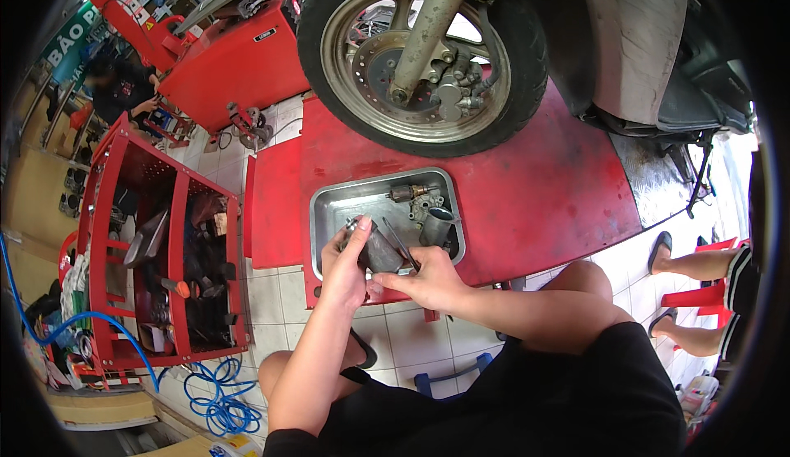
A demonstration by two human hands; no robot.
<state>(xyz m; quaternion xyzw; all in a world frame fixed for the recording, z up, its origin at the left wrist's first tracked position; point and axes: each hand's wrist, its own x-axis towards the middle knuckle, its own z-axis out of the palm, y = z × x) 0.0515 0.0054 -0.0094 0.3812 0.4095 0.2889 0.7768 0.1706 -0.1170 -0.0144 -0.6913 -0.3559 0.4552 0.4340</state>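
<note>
A grey metal cylinder (381, 255), which looks like a motor housing, is held over the near side of a steel tray (316, 218). My left hand (346, 266) is closed around its left side, thumb pointing up along it. In my right hand (432, 280) is a thin dark rod-like tool (397, 237), pinched between the fingers and slanting up to the left beside the cylinder. Some of these right fingers also reach the cylinder's lower end. Inside the tray lie a motor armature (405, 193), a cast metal piece (425, 208) and a dark grey hollow cylinder (437, 226).
The tray sits on a red lift platform (527, 185), below a motorbike's front wheel (317, 70). A red tool cart (103, 292) stands at left, near a coiled blue hose (222, 399). Another person's legs (695, 264) are at right; a person (119, 95) is at far left.
</note>
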